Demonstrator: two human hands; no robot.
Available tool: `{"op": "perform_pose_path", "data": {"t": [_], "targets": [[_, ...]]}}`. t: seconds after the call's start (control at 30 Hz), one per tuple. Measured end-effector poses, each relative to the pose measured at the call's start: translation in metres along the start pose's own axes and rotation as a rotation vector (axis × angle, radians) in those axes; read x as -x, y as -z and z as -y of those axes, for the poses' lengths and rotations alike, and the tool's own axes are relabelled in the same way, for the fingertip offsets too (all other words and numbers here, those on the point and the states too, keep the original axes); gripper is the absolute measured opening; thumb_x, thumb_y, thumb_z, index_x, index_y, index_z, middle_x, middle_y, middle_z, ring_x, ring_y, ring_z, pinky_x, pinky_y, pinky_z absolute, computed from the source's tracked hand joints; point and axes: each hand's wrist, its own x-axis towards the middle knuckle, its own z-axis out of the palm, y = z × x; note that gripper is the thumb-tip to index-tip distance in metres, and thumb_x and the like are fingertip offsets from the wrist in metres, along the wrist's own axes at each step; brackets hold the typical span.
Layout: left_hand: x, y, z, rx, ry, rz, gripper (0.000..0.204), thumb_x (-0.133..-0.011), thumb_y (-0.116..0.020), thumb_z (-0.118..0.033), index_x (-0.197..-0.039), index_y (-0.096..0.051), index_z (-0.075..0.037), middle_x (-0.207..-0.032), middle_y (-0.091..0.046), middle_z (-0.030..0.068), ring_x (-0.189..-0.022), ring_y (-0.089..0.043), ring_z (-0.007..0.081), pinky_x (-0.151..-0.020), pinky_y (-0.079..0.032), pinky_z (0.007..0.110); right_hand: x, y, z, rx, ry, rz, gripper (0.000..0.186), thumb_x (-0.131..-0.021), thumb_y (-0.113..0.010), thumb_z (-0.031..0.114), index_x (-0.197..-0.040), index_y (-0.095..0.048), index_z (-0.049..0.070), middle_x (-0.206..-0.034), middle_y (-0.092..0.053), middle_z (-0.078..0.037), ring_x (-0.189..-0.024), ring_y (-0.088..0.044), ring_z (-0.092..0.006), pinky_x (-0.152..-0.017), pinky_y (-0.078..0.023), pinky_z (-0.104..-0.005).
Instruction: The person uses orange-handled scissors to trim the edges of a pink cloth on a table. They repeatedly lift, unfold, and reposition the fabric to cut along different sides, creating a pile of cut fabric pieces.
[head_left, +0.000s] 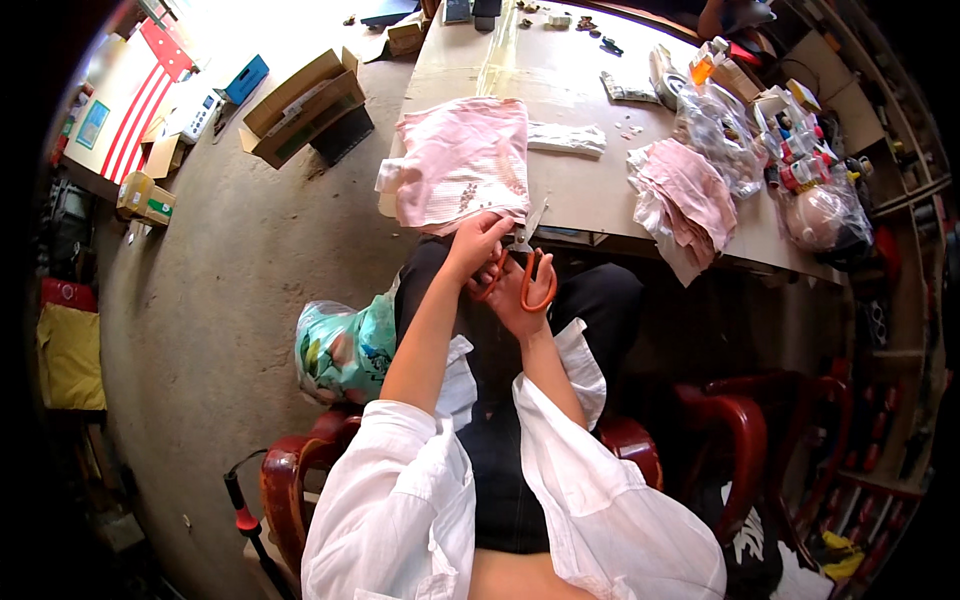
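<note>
A pink cloth with a pale checked band and small dark marks lies at the near edge of the table. My left hand pinches its near edge at the right corner, fingers closed on it. Just below, my right hand is turned palm up and holds scissors with orange handles. Their metal blades point away from me, apart, beside the cloth's corner. Some right fingers are hidden behind the handles and my left hand. A folded white cloth strip lies to the right of the pink cloth.
On the table's right are a pile of pink cloths hanging over the edge, clear plastic bags and several bottles. A green patterned bag stands on the floor beside my left leg. Cardboard boxes stand left of the table.
</note>
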Motion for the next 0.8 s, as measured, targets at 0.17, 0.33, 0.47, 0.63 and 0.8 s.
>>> {"op": "perform_pose_path", "data": {"t": [0.17, 0.33, 0.47, 0.63, 0.8], "targets": [[0.019, -0.013, 0.009, -0.225, -0.234, -0.206, 0.019, -0.09, -0.058, -0.019, -0.092, -0.067, -0.003, -0.06, -0.06, 0.0068, -0.048, -0.056, 0.0115, -0.045, -0.044, 0.026, 0.002, 0.008, 0.0, 0.019, 0.012, -0.107, 0.078, -0.08, -0.038, 0.077, -0.117, -0.049, 0.009, -0.093, -0.05, -0.003, -0.089, -0.05, -0.0179, -0.089, -0.042, -0.0375], [0.018, -0.015, 0.01, -0.695, -0.847, -0.371, 0.022, -0.077, -0.063, -0.005, -0.099, -0.064, -0.003, -0.099, -0.063, 0.0115, -0.088, -0.061, 0.027, -0.077, -0.049, 0.034, 0.006, 0.017, 0.007, 0.131, -0.005, -0.128, 0.082, -0.079, -0.037, 0.079, -0.114, -0.051, 0.006, -0.095, -0.053, -0.004, -0.088, -0.051, -0.0175, -0.085, -0.042, -0.0327], [-0.002, 0.003, -0.005, -1.115, -0.867, -0.182, 0.041, -0.069, -0.065, -0.004, -0.109, -0.058, -0.002, -0.105, -0.06, 0.0102, -0.101, -0.054, 0.0289, -0.089, -0.045, 0.037, 0.008, 0.009, 0.005, 0.126, 0.011, -0.133, 0.074, -0.082, -0.037, 0.075, -0.104, -0.054, 0.006, -0.084, -0.051, -0.004, -0.075, -0.05, -0.0178, -0.072, -0.043, -0.0326], [-0.026, -0.002, -0.006, -1.42, -0.912, -0.092, 0.035, -0.065, -0.068, -0.01, -0.098, -0.057, -0.005, -0.095, -0.057, 0.0076, -0.096, -0.055, 0.0256, -0.081, -0.046, 0.036, 0.007, 0.022, 0.014, 0.076, -0.025, -0.036, 0.081, -0.079, -0.037, 0.079, -0.105, -0.053, 0.003, -0.083, -0.049, -0.005, -0.076, -0.048, -0.0181, -0.069, -0.042, -0.0308], [-0.03, 0.0, -0.001, -1.285, -1.011, -0.199, 0.012, -0.074, -0.059, -0.007, -0.086, -0.063, -0.009, -0.078, -0.058, 0.0047, -0.081, -0.058, 0.0237, -0.074, -0.047, 0.035, -0.001, 0.004, 0.019, 0.048, -0.01, -0.091, 0.082, -0.077, -0.034, 0.081, -0.1, -0.052, 0.005, -0.082, -0.048, -0.005, -0.074, -0.047, -0.0173, -0.066, -0.041, -0.0292]]}}
